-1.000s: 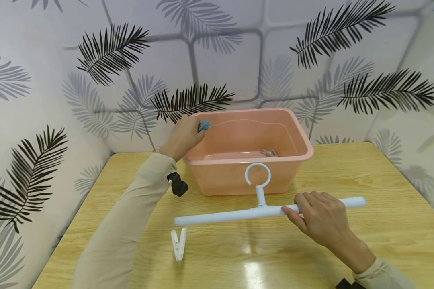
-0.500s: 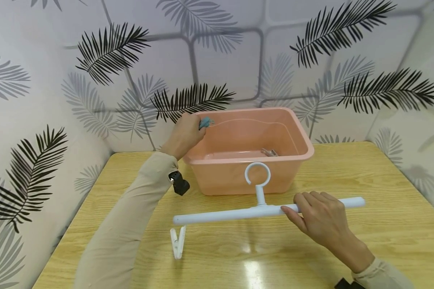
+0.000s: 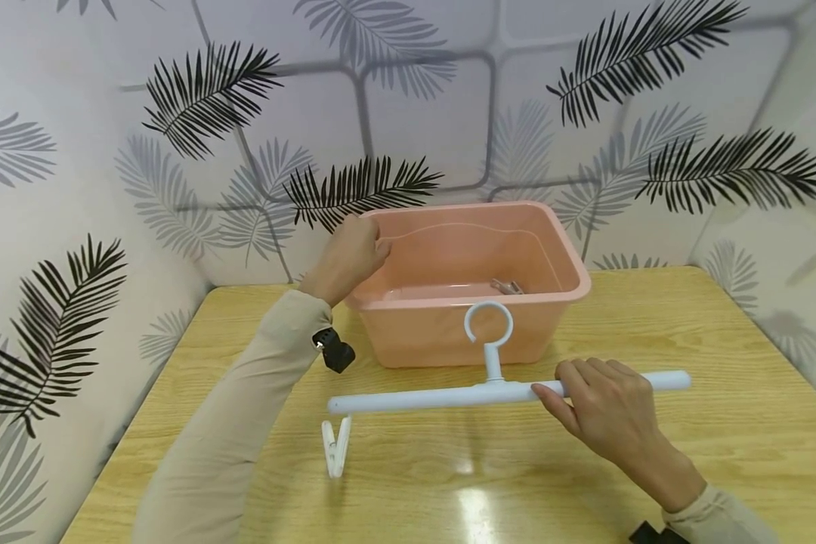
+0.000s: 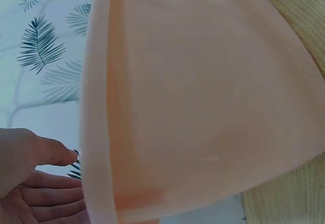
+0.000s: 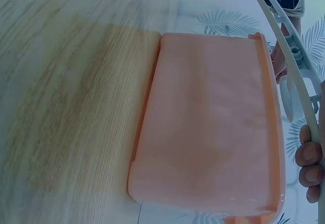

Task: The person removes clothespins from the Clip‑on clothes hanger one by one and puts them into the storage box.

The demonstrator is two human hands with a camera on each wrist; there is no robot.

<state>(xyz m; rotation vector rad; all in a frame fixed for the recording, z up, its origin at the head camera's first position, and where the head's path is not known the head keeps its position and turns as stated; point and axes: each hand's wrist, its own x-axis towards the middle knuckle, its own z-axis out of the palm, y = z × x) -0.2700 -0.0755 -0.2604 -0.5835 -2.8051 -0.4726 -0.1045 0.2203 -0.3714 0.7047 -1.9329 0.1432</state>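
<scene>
My right hand (image 3: 605,412) grips the bar of a pale blue hanger (image 3: 421,398) with a ring-shaped hook. A white clothespin (image 3: 336,447) with its legs spread upward shows just under the hanger's left end. At the left rim of a pink plastic basin (image 3: 462,329) is my left hand (image 3: 349,258). The left wrist view shows its thumb and fingers (image 4: 48,188) loose beside the rim, with nothing between them. In the right wrist view, fingers (image 5: 311,165) wrap round the hanger, whose underside has small fittings.
A small greyish clip (image 3: 506,287) lies in the basin at the right. The basin stands on a wooden table (image 3: 653,325) against walls papered with leaf patterns. Part of the basin floor is hidden behind its front wall.
A blue object held in the left hand half a second ago is out of sight, and that hand has loosened. The hanger's left end and the clothespin have risen slightly.
</scene>
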